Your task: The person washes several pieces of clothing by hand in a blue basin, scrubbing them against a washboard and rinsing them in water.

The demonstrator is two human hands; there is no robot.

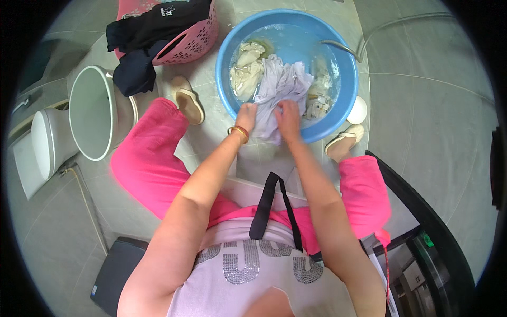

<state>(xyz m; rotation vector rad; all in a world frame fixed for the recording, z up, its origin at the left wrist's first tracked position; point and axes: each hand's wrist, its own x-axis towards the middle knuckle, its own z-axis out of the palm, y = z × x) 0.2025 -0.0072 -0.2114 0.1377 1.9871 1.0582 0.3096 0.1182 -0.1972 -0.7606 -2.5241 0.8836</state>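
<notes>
A pale lavender garment [282, 82] lies bunched over the near rim of a large blue basin [224, 90], with its lower end hanging outside. My left hand [246, 117], a bracelet at its wrist, is closed on the garment's left edge at the rim. Closed on the same cloth a little to the right is my right hand [288, 118]. Water fills part of the basin. Cream-coloured cloth [246, 74] sits wet at its left side, and whitish cloth [318, 103] is at its right side. A metal-looking hose [340, 46] reaches over the right rim into the water.
A pink basket [198, 39] piled with dark clothes [163, 24] stands at the far left. Below it are a pale grey bucket [92, 113] and a white toilet [45, 142]. A round white object [357, 110] touches the basin's right side. Grey tiles [412, 105] cover the floor.
</notes>
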